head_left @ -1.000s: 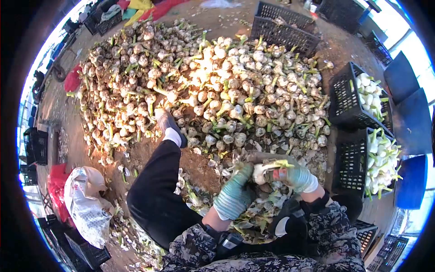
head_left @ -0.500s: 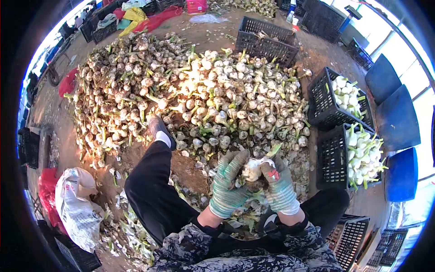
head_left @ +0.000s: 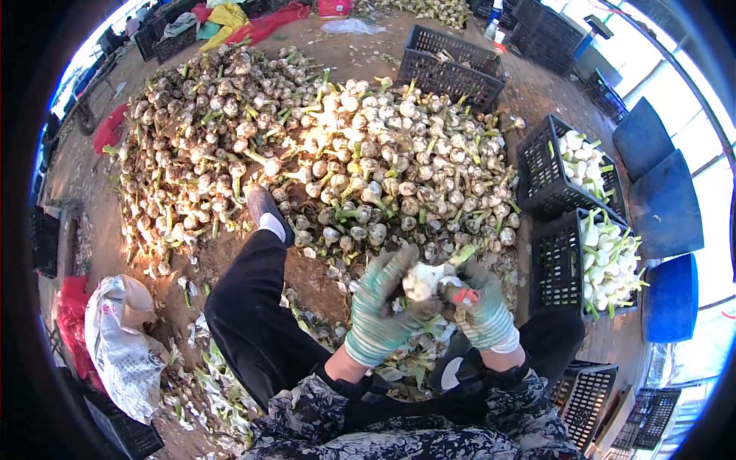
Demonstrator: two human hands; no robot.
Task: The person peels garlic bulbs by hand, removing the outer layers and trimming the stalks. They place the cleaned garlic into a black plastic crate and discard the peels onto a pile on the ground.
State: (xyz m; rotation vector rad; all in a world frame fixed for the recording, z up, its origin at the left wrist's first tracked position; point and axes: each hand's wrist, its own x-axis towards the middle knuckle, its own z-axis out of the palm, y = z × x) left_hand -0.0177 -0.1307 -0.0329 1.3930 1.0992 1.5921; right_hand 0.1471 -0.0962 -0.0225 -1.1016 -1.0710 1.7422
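Both my hands wear dirty white and green striped gloves. My left hand (head_left: 383,307) is curled around a garlic bulb (head_left: 421,282), whose green stem points up to the right. At the bulb's right side, my right hand (head_left: 479,303) is closed, with something red showing at its fingers; what it grips there is too small to make out. Beyond my hands lies a large heap of garlic bulbs (head_left: 368,161) with stems and roots on. Peeled skins (head_left: 402,360) are scattered below my hands.
At the right, two black crates (head_left: 546,172) hold whiter garlic, beside blue panels (head_left: 671,295). Another black crate (head_left: 460,77) stands behind the heap. A white sack (head_left: 126,345) and red netting (head_left: 74,322) lie at the left. My foot (head_left: 268,211) touches the heap's edge.
The bulb shows more of its white surface now, and its stem sits more to the right. My right hand has moved slightly right and turned. The whole view has shifted a little.
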